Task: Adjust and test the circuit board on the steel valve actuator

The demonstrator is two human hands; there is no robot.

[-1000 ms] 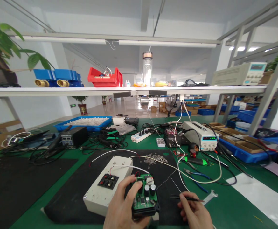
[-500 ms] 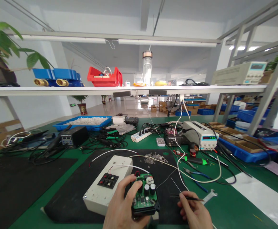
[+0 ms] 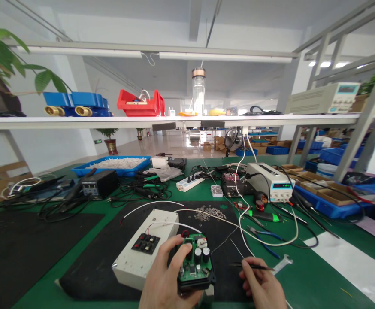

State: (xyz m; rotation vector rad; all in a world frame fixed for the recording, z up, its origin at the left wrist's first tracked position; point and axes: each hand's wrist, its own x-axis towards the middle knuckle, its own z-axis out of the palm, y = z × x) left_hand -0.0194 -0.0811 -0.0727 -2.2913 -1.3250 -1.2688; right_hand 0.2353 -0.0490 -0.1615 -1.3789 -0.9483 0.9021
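A green circuit board (image 3: 192, 268) with tall capacitors sits in a black housing (image 3: 195, 286) at the bottom middle. My left hand (image 3: 168, 274) is closed around the housing's left side, fingers over the board's upper edge. To the right, my right hand (image 3: 261, 281) pinches dark tweezers (image 3: 255, 266), whose tips point left, apart from the board. Behind my left hand lies a cream box (image 3: 145, 249) with a black terminal block (image 3: 146, 243). A white cable (image 3: 174, 224) arches over the box towards the board. Close beyond my right hand rests an open-end wrench (image 3: 284, 263).
Small metal rings (image 3: 208, 213) lie scattered on the black mat (image 3: 100, 257). Blue-handled pliers (image 3: 267, 234) and a bench power supply (image 3: 273, 182) stand right, with loose cables across the table. A shelf (image 3: 126, 123) spans the back; a blue tray (image 3: 110, 172) is behind left.
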